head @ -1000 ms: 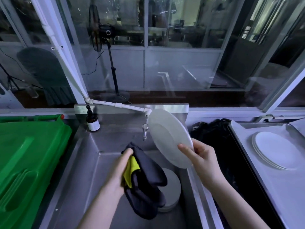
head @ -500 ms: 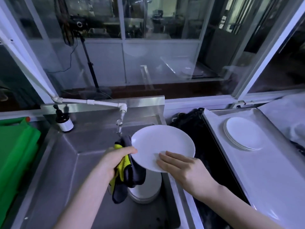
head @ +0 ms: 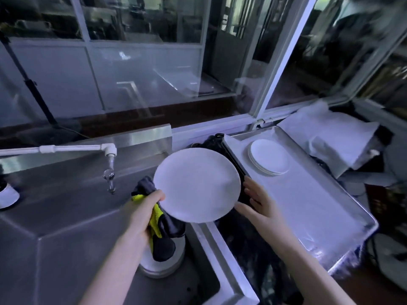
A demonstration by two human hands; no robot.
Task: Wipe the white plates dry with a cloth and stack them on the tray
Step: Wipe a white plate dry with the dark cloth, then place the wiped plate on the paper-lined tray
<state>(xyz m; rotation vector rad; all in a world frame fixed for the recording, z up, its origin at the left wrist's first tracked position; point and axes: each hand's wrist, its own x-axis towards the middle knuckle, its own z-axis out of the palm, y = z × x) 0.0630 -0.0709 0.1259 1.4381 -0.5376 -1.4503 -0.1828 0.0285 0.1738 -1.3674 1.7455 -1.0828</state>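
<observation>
We held the white plate (head: 196, 183) above the right edge of the sink (head: 66, 216), between both hands. Our left hand (head: 141, 214) gripped the yellow-and-grey cloth (head: 163, 230), thumb against the plate's left rim, while our right hand (head: 261, 205) supported the right rim with fingers extended. The tray (head: 308, 205) carrying the stacked plates (head: 268, 156) lay just right of that hand.

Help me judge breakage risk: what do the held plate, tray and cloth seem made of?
Held plate: glazed ceramic or melamine, smooth white, soft sheen. Tray: probably stainless steel, grey, reflective raised rim. Cloth: soft textile, perhaps microfibre, yellow and dark grey, limp folds.
</observation>
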